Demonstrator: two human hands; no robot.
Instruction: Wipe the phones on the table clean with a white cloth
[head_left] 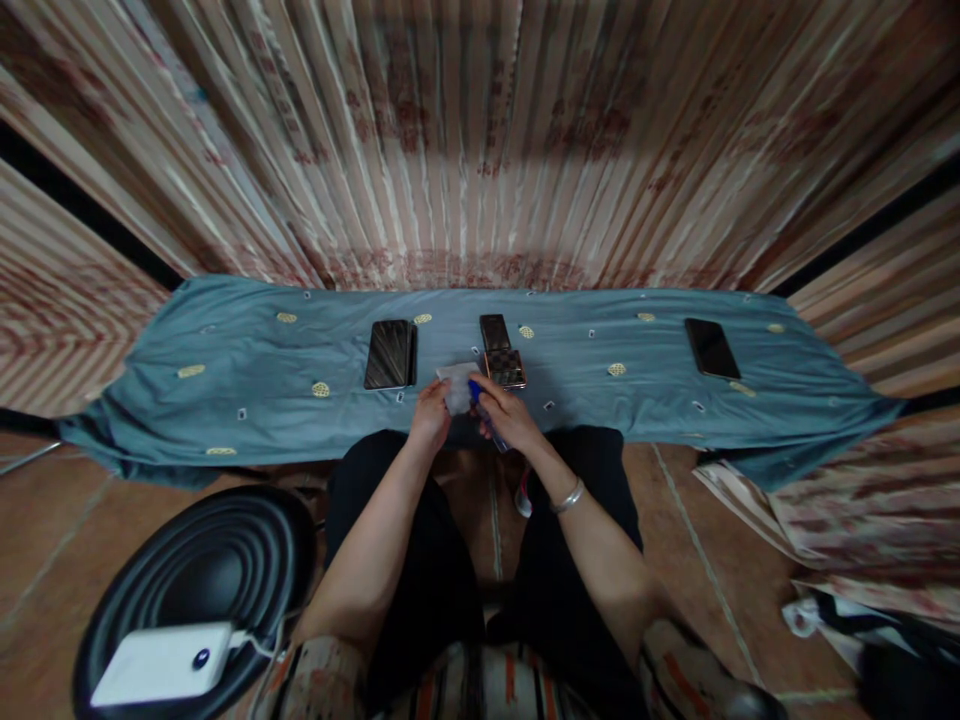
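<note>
My left hand (430, 410) is closed on a small pale cloth or wipe (457, 388) at the near edge of a teal-covered table (240, 400). My right hand (504, 412) is closed round a thin blue pen-like tool (477, 392), its tip meeting the pale piece. Just beyond my hands lie a checkered phone (507, 367) and a dark phone (494, 331). A larger dark phone (390, 354) lies to the left.
Another black phone (712, 348) lies at the table's right. A striped curtain (480, 140) hangs behind. A black round stool (202, 580) with a white power bank (165, 663) stands at the lower left. Bags and cloth (847, 600) lie on the floor at the right.
</note>
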